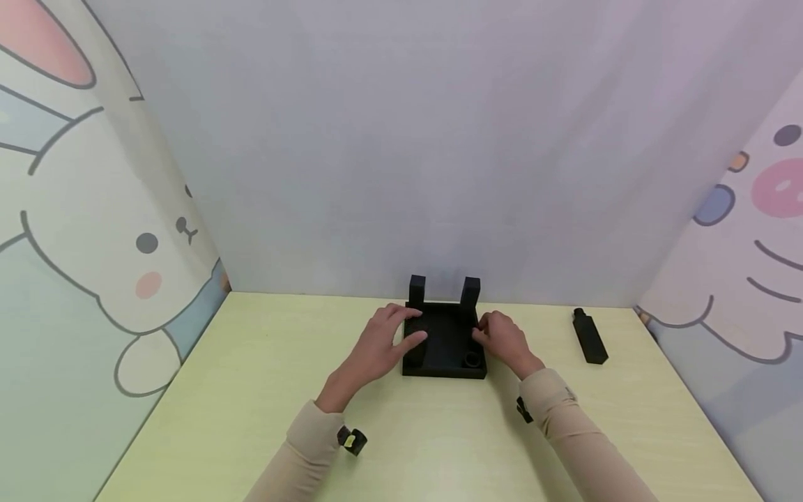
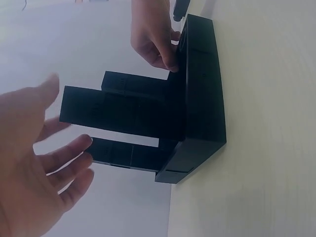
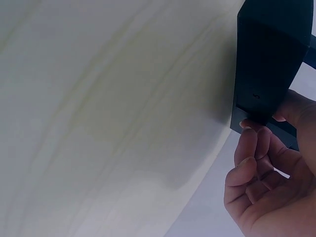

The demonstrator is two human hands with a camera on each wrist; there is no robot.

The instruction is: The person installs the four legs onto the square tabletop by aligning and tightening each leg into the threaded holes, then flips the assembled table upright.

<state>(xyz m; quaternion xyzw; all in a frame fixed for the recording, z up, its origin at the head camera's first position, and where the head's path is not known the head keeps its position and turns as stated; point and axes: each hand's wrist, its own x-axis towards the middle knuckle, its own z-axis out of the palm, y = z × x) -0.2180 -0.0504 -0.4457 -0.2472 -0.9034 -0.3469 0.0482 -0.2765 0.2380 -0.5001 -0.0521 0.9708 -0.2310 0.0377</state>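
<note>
A black square frame (image 1: 447, 341) with a raised rim lies on the table, upright square posts (image 1: 470, 291) standing at its back corners. Another post (image 2: 123, 111) rises at the near left, clearest in the left wrist view. The front right corner has a round socket (image 1: 472, 359). Over the frame's left side hovers my left hand (image 1: 379, 341), fingers spread and thumb apart; the left wrist view shows it beside the posts, holding nothing. My right hand (image 1: 505, 339) pinches the frame's right wall between thumb and fingertips.
A loose black post (image 1: 590, 338) with a narrow threaded-looking end lies at the right of the pale table (image 1: 251, 432). A light curtain (image 1: 439, 153) hangs behind the table's back edge. Cartoon-printed panels (image 1: 144, 279) stand at both sides.
</note>
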